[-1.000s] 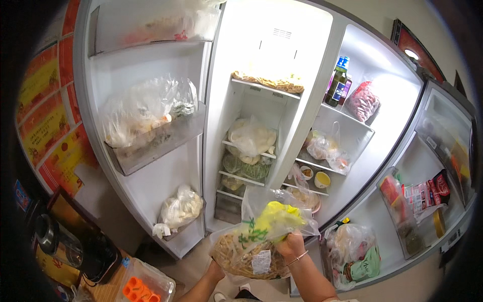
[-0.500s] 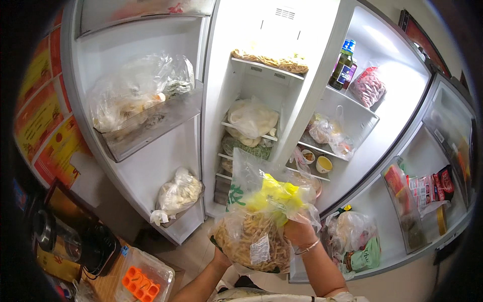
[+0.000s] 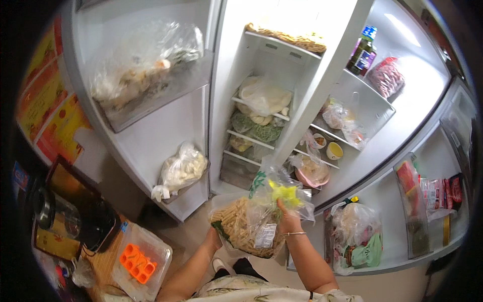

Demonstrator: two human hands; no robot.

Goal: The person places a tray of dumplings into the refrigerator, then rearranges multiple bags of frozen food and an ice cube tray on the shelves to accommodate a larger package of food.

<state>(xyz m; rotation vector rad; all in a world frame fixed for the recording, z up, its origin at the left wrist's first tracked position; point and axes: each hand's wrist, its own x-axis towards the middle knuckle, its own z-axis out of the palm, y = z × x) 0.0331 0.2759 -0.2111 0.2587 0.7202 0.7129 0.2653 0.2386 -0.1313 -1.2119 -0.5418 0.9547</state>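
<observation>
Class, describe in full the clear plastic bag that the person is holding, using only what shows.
The clear plastic bag looks thin and crinkled, filled with tan, stick-like pieces. A white label sits low on its right; green marks and a bright yellow patch show higher up. It is held up before the open fridge, the left hand at its left side, the right hand gripping its upper right.

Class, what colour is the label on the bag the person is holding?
The label on the bag is white with dark print, best seen in the head view.
</observation>
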